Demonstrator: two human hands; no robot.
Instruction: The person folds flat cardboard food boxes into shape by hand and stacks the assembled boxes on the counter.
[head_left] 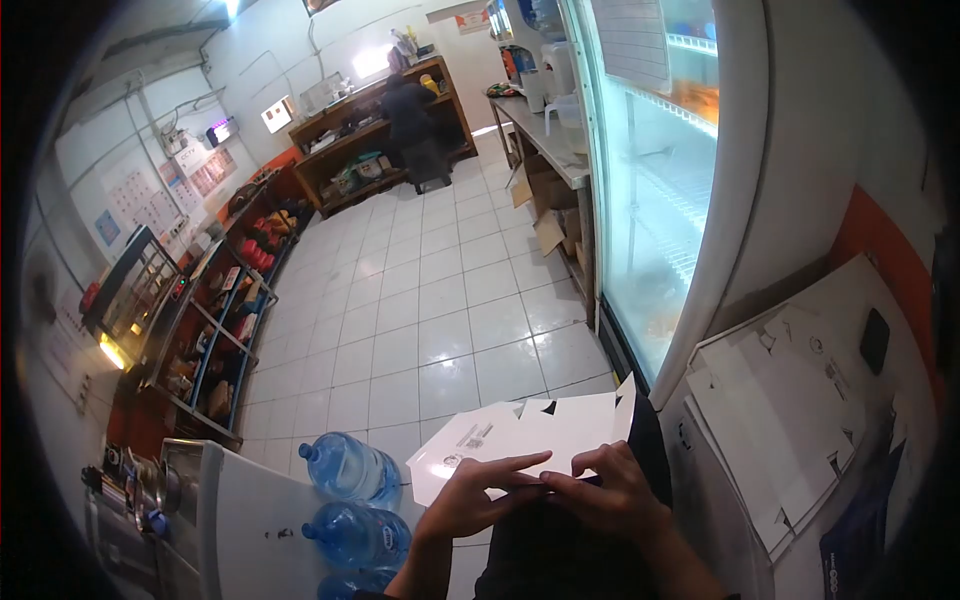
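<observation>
A white die-cut cardboard sheet (530, 432), like an unfolded box, lies tilted above my lap. It has printed marks on its left part and dark notches along the far edge. My left hand (478, 497) grips the near edge, its index finger stretched along the card. With bent fingers and thumb, my right hand (612, 492) pinches the same edge close by. The thumbs nearly meet at the middle, and the fingertips under the card are hidden. To the right, more flat cardboard sheets (770, 420) lie stacked on a surface, a dark phone-like object (874, 340) on top.
Several large blue water bottles (350, 470) stand on the tiled floor (420, 320) beside a white appliance (265, 530). A lit glass-door fridge (655, 200) rises at right. Low shelves (215, 345) line the left wall. A person in dark clothing (408, 110) is at the far counter.
</observation>
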